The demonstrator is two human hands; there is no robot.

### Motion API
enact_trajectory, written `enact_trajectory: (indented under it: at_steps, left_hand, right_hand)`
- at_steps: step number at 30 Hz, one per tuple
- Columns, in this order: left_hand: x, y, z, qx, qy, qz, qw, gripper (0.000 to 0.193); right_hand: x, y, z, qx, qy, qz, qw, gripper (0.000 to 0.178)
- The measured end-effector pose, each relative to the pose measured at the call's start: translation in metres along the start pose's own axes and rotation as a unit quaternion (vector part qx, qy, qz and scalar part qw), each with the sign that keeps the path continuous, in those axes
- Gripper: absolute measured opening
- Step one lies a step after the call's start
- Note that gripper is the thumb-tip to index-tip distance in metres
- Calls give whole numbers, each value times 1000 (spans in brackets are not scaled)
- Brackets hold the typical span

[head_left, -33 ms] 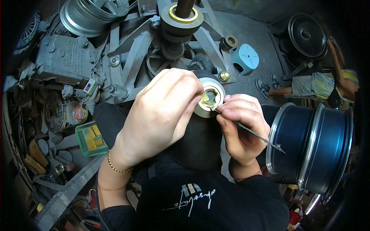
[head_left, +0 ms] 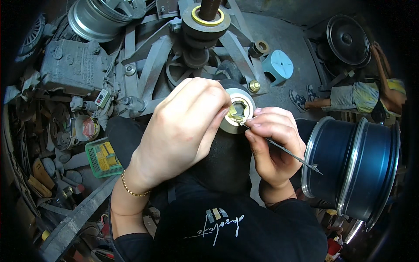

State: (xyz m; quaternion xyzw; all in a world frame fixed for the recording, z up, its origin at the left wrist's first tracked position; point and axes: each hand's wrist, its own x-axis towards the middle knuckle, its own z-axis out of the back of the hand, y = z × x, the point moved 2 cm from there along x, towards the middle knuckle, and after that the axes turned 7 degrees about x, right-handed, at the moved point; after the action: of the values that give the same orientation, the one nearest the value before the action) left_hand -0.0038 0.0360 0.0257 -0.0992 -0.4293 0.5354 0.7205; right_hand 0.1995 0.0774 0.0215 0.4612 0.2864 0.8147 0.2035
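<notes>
Before my torso is a round cream-and-grey ring (head_left: 238,97), with yellowish, crumpled scraps (head_left: 236,117) in its hole. My left hand (head_left: 183,126) is closed at the ring's left side, its thumb and forefinger pinched beside the scraps; what lies between those fingertips is hidden. Between thumb and fingers, my right hand (head_left: 277,142) grips a thin, dark grey, rough-surfaced stick (head_left: 290,153). Its narrow tip reaches the ring's lower right edge, while the other end slants down to the right past my palm.
A metal frame with a shaft (head_left: 209,11) stands ahead. Blue wheel rims (head_left: 336,161) lie at the right, near a light-blue stool (head_left: 279,66). Another person (head_left: 366,97) is at far right. A green basket (head_left: 102,157) and a grey machine casing (head_left: 74,65) are at left.
</notes>
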Motion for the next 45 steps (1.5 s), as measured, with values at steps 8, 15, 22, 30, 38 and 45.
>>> enact_trajectory:
  at_steps: [8, 15, 22, 30, 38, 45]
  left_hand:
    - [2, -2, 0, 11, -6, -13, 1000, 16]
    - [3, -3, 5, 7, 6, -15, 1000, 14]
    - [3, -2, 6, 4, 15, -5, 1000, 14]
    - [1, -2, 3, -15, 0, 12, 1000, 15]
    - [-2, -4, 3, -17, 11, 18, 1000, 14]
    - [-2, -5, 4, -22, 20, 19, 999, 15]
  right_hand:
    - [-2, 2, -6, -44, -6, 22, 999, 27]
    - [-9, 2, -15, -59, -26, 31, 997, 29]
    - [-11, 2, -24, -89, -48, 66, 993, 33]
    - [-11, -4, -15, -30, -54, 27, 998, 28]
    - [-17, -9, 2, 145, -104, -28, 984, 17]
    - [2, -2, 11, -26, -20, -49, 998, 15]
